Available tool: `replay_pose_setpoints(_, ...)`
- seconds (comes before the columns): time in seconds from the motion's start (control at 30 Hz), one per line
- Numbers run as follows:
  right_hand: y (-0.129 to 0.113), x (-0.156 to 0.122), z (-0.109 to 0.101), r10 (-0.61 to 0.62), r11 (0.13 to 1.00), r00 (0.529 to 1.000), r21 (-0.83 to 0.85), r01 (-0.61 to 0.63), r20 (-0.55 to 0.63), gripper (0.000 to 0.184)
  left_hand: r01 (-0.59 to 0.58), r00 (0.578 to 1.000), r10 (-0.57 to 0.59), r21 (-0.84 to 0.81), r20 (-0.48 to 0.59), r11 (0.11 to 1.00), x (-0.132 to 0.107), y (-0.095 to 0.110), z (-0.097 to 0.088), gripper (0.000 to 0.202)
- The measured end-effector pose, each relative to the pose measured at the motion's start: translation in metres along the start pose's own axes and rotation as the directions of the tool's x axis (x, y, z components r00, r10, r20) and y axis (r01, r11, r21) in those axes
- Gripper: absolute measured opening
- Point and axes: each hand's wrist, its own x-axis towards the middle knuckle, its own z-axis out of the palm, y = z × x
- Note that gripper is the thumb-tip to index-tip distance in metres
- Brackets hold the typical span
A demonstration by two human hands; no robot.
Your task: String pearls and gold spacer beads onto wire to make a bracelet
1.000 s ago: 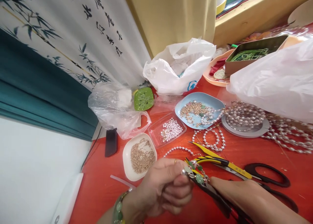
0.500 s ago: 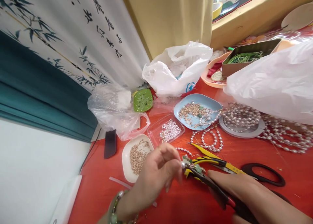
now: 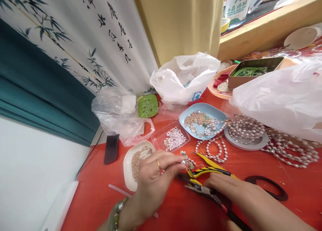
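My left hand [image 3: 156, 174], with a ring on a finger and a beaded bracelet [image 3: 117, 214] at the wrist, pinches a short strand of pearl and green beads [image 3: 190, 163] between thumb and forefinger. Black pliers with red on the handles [image 3: 205, 190] are in my right hand [image 3: 226, 187], their jaws parted just below the strand. The fingers round the handles are partly hidden. Just beyond this hand lie yellow-and-black pliers [image 3: 208, 171] and pointed yellow tweezers [image 3: 203, 158]. Black-handled scissors [image 3: 281, 192] are to the right, partly covered.
A cream dish of gold beads [image 3: 127, 179], a clear tray of pearls [image 3: 163, 133] and a blue dish of mixed beads [image 3: 218, 114] stand beyond my hands. Pearl strands [image 3: 294, 150] lie rightward beside a grey spool [image 3: 232, 141]. Plastic bags [image 3: 173, 80] and a phone [image 3: 111, 148] lie around.
The pliers have moved off the bead strand, down and slightly left, and their jaws now show apart. My left hand still pinches the strand. The view has tilted slightly.
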Motion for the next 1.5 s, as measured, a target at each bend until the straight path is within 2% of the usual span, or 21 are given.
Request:
replay_pose_setpoints(0.1, 0.002, 0.001, 0.009, -0.11, 0.986, 0.994, -0.123, 0.109, 0.006, 0.037, -0.035, 0.999, 0.036, 0.026, -0.015, 0.999, 0.001, 0.001, 0.0, 0.015)
replay_pose_setpoints(0.2, 0.001, 0.0, 0.016, -0.126, 0.964, 0.992, -0.232, 0.13, 0.031, 0.03, -0.076, 0.997, 0.077, 0.037, -0.031, 0.996, 0.0, 0.002, 0.0, 0.017)
replay_pose_setpoints(0.3, -0.001, 0.002, 0.016, -0.143, 0.964, 0.989, -0.221, 0.149, 0.041, 0.02, -0.099, 0.995, 0.1, 0.033, -0.021, 0.995, -0.002, 0.002, -0.002, 0.021)
replay_pose_setpoints(0.37, -0.002, 0.005, 0.011, -0.131, 0.979, 0.991, -0.154, 0.135, 0.036, 0.013, -0.11, 0.994, 0.11, 0.02, -0.007, 0.994, -0.003, 0.001, -0.002, 0.023)
replay_pose_setpoints(0.43, -0.002, 0.009, 0.004, -0.089, 0.995, 0.996, -0.053, 0.088, -0.024, 0.009, -0.13, 0.991, 0.13, 0.0, -0.01, 0.991, -0.005, 0.0, -0.002, 0.026)
replay_pose_setpoints(0.53, -0.008, 0.018, -0.008, 0.034, 0.976, 0.995, 0.215, -0.013, -0.092, 0.009, -0.156, 0.988, 0.156, -0.026, -0.019, 0.987, -0.005, 0.0, -0.002, 0.029)
replay_pose_setpoints(0.57, -0.011, 0.021, -0.011, 0.094, 0.942, 0.993, 0.329, -0.068, -0.064, 0.013, -0.164, 0.986, 0.164, -0.03, -0.016, 0.986, -0.005, 0.0, -0.002, 0.029)
replay_pose_setpoints(0.67, -0.02, 0.031, -0.016, 0.213, 0.764, 0.968, 0.595, -0.248, 0.131, 0.033, -0.177, 0.984, 0.177, -0.025, -0.012, 0.984, -0.004, 0.001, -0.004, 0.028)
replay_pose_setpoints(0.7, -0.022, 0.034, -0.016, 0.212, 0.717, 0.96, 0.639, -0.279, 0.182, 0.034, -0.18, 0.984, 0.18, -0.016, -0.014, 0.984, -0.003, 0.001, -0.005, 0.027)
replay_pose_setpoints(0.77, -0.025, 0.039, -0.014, 0.184, 0.687, 0.957, 0.667, -0.287, 0.223, 0.029, -0.188, 0.982, 0.188, 0.002, -0.019, 0.982, -0.003, 0.002, -0.006, 0.027)
replay_pose_setpoints(0.87, -0.024, 0.042, -0.01, 0.151, 0.793, 0.98, 0.576, -0.198, 0.128, 0.019, -0.196, 0.98, 0.195, -0.013, -0.032, 0.981, -0.003, 0.002, -0.006, 0.028)
replay_pose_setpoints(0.93, -0.022, 0.042, -0.008, 0.099, 0.879, 0.995, 0.469, -0.09, 0.006, 0.021, -0.156, 0.987, 0.153, -0.065, -0.038, 0.986, -0.003, 0.002, -0.005, 0.028)
replay_pose_setpoints(1.0, -0.021, 0.041, -0.006, 0.039, 0.919, 0.996, 0.395, -0.004, -0.082, 0.025, -0.077, 0.997, 0.073, -0.138, -0.038, 0.987, -0.003, 0.003, -0.004, 0.026)
replay_pose_setpoints(1.1, -0.022, 0.038, -0.006, 0.072, 0.919, 0.988, 0.395, -0.011, -0.139, 0.026, 0.071, 0.996, -0.084, -0.25, -0.043, 0.966, -0.002, 0.005, -0.002, 0.021)
replay_pose_setpoints(1.17, -0.024, 0.038, -0.007, 0.155, 0.892, 0.981, 0.443, -0.09, -0.113, 0.02, 0.171, 0.981, -0.192, -0.33, -0.031, 0.928, -0.001, 0.007, -0.001, 0.017)
replay_pose_setpoints(1.27, -0.026, 0.038, -0.009, 0.237, 0.823, 0.971, 0.533, -0.197, -0.006, 0.012, 0.277, 0.952, -0.306, -0.424, -0.002, 0.862, -0.001, 0.01, 0.0, 0.014)
replay_pose_setpoints(1.33, -0.027, 0.038, -0.01, 0.226, 0.809, 0.974, 0.552, -0.201, 0.022, 0.011, 0.318, 0.937, -0.349, -0.446, 0.013, 0.837, -0.002, 0.01, 0.0, 0.014)
replay_pose_setpoints(1.5, -0.027, 0.039, -0.011, 0.177, 0.856, 0.984, 0.495, -0.152, -0.004, 0.011, 0.445, 0.879, -0.472, -0.484, 0.073, 0.754, -0.005, 0.009, 0.003, 0.01)
